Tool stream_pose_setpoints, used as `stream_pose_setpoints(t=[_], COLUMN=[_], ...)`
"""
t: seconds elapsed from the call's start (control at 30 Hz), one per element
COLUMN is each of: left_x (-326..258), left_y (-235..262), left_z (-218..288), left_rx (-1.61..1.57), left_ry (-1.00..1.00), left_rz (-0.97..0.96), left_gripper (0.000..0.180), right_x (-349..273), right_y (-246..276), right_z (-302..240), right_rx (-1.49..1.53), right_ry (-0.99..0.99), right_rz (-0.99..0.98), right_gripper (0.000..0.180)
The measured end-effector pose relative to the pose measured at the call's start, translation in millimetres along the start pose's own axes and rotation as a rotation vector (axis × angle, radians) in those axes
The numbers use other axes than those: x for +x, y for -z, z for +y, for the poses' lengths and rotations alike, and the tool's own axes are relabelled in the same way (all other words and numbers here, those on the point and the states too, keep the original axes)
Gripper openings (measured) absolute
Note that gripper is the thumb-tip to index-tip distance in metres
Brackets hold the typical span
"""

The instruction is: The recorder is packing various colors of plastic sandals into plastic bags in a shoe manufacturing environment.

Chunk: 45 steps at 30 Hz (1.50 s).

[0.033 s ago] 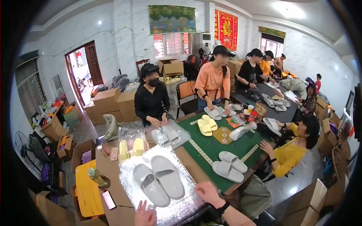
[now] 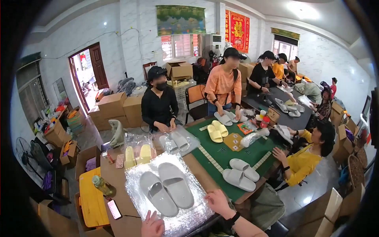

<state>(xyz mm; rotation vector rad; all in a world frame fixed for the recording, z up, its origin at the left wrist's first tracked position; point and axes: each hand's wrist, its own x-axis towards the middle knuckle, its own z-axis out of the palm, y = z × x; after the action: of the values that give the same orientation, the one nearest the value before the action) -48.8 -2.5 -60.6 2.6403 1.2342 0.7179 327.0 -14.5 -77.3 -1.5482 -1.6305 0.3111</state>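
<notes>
While both hands are staying at the table's near edge, left hand [image 2: 152, 226] resting open-fingered on the plastic bag [image 2: 138, 185], right hand [image 2: 219, 202] pinching its corner, grey slippers [image 2: 167, 188] lying unmoved inside.

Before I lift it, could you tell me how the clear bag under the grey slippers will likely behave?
The clear bag looks thin and crinkled, so it will probably flop. Its shiny surface suggests the grey slippers may slide off. Your left hand and right hand sit at its near edge.
</notes>
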Motion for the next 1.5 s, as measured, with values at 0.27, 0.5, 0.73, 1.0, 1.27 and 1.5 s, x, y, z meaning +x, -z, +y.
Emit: stream_pose_setpoints(t=[0.27, 0.5, 0.73, 1.0, 1.27, 1.5], left_x=[-1.7, -8.8, -10.7, 8.7, 0.0, 3.9], left_y=[2.7, -0.6, 14.2, -2.3, -20.1, -16.3], left_z=[16.2, 4.5, -4.5, -2.8, -1.9, 4.5], left_rx=[0.149, 0.024, 0.026, 0.139, 0.038, 0.038], left_ry=[0.053, 0.18, 0.109, -0.076, -0.055, -0.06], left_rz=[0.044, 0.001, 0.112, -0.123, -0.421, -0.392], left_gripper=[0.032, 0.024, 0.009, 0.048, 0.063, 0.062], right_x=[-2.6, -18.6, -20.2, -19.8, -16.9, -19.7], right_y=[-44.1, -65.2, -71.9, -70.2, -67.2, -63.8], right_z=[-78.0, -53.3, -37.8, -41.8, -43.8, -70.1], right_rx=[-0.068, -0.266, -0.179, -0.19, -0.173, -0.267], right_ry=[0.402, 0.36, 0.354, 0.362, 0.374, 0.39], right_rz=[-0.238, -0.369, -0.375, -0.368, -0.379, -0.414], right_gripper=[0.035, 0.053, 0.057, 0.053, 0.053, 0.056])
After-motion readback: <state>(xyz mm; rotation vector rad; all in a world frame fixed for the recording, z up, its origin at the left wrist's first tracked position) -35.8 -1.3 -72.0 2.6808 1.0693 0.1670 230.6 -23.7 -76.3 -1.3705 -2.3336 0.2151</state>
